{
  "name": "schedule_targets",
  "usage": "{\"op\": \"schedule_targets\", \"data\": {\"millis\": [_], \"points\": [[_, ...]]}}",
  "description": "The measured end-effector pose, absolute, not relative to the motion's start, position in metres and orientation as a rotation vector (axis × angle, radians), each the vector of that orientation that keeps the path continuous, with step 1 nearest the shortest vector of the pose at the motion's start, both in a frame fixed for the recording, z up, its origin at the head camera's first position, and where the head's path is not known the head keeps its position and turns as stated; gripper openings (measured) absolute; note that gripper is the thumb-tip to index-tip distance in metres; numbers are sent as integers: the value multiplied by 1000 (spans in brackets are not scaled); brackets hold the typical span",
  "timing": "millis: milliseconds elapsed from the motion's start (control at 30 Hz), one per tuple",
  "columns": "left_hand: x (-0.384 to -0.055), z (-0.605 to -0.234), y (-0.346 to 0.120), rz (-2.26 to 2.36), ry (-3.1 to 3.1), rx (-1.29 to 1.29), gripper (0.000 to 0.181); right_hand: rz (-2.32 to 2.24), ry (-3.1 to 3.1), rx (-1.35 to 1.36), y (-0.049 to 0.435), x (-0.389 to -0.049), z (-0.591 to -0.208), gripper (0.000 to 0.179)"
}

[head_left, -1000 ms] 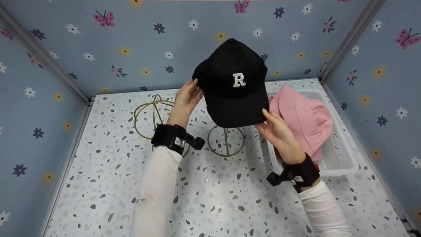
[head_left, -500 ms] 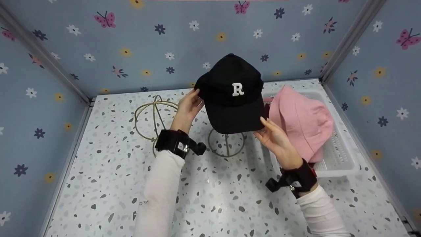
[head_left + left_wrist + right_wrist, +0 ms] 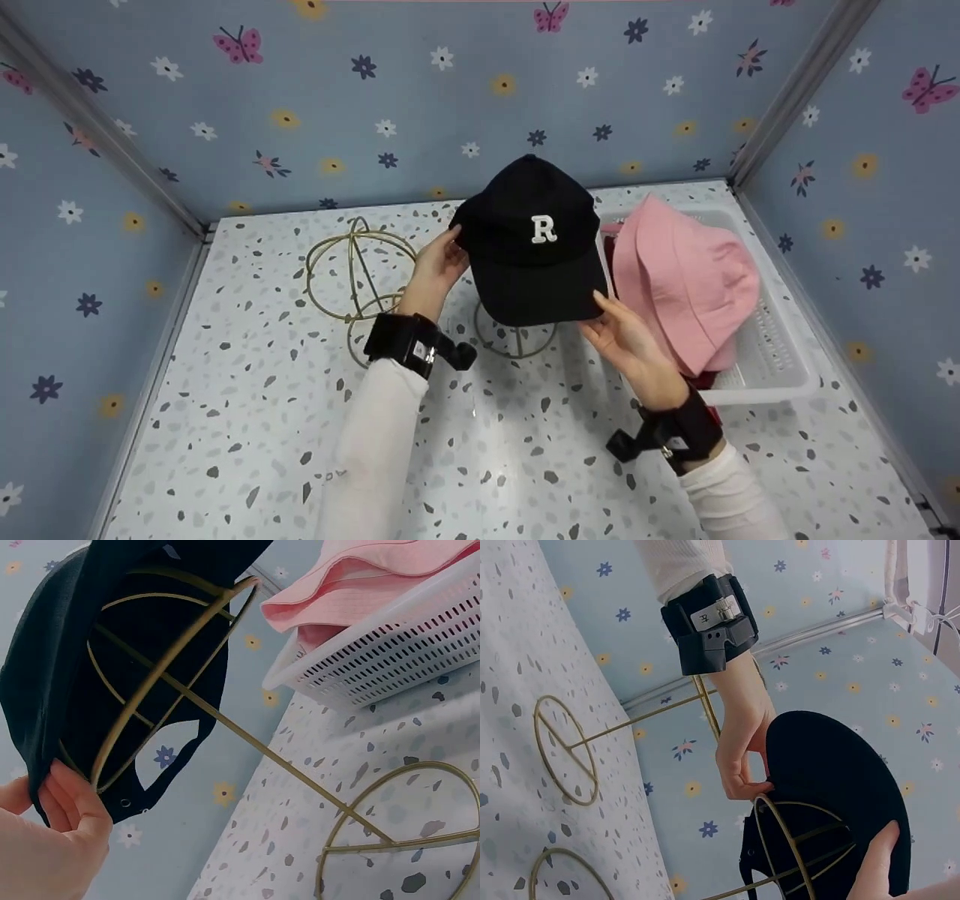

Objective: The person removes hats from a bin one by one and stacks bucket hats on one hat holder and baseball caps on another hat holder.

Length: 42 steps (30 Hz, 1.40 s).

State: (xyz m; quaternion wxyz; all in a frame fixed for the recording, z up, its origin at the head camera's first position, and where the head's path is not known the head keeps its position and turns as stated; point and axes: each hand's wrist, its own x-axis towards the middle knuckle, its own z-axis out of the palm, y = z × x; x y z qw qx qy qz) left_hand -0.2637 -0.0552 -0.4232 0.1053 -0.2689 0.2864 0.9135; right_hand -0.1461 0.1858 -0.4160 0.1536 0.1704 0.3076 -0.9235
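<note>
A black baseball cap [image 3: 517, 292] with a white letter R on its front sits over the wire dome of a gold hat stand [image 3: 274, 754]. In the left wrist view the dome is inside the cap's crown. My left hand [image 3: 439, 270] pinches the cap's lower edge on the left, thumb and fingers either side of the cloth. At the right side of the brim, my right hand [image 3: 634, 345] grips its edge; the right wrist view shows the thumb [image 3: 883, 851] on the brim. From the head view, the cap hides most of the stand except its round base.
Left of the cap stands a second gold wire hat stand [image 3: 352, 274], partly behind my left forearm. A white perforated basket [image 3: 795, 382] at the right holds a pink bucket hat [image 3: 690, 277] and some dark red cloth. Flower-patterned walls [image 3: 420, 90] enclose the speckled tabletop [image 3: 247, 420].
Both hands have lowered the cap, down in the head view and over the stand's dome. The hands keep their holds on its left edge and brim.
</note>
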Motion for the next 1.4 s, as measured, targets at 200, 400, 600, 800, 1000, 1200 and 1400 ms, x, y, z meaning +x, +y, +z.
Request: {"op": "schedule_targets", "data": {"millis": [200,400,600,800,1000,1200,1400], "points": [[-257,-431,-53,2673,833,-815,12,-2618,898,530,187,-140,-423,23],[-252,-438,-51,2661,806,-829,11,-2616,892,512,190,-133,-428,20],[-251,-444,-49,2674,809,-819,7,-2621,929,486,189,-129,-432,22],[-251,-453,-47,2675,771,-817,14,-2600,960,525,189,-126,-436,21],[-248,-462,-48,2669,753,-834,24,-2573,993,554,188,-123,-443,19],[-242,-467,-51,2627,793,-818,13,-2589,993,536,185,-121,-449,22],[-243,-477,-50,2623,816,-799,52,-2573,998,521,184,-121,-453,26]]}}
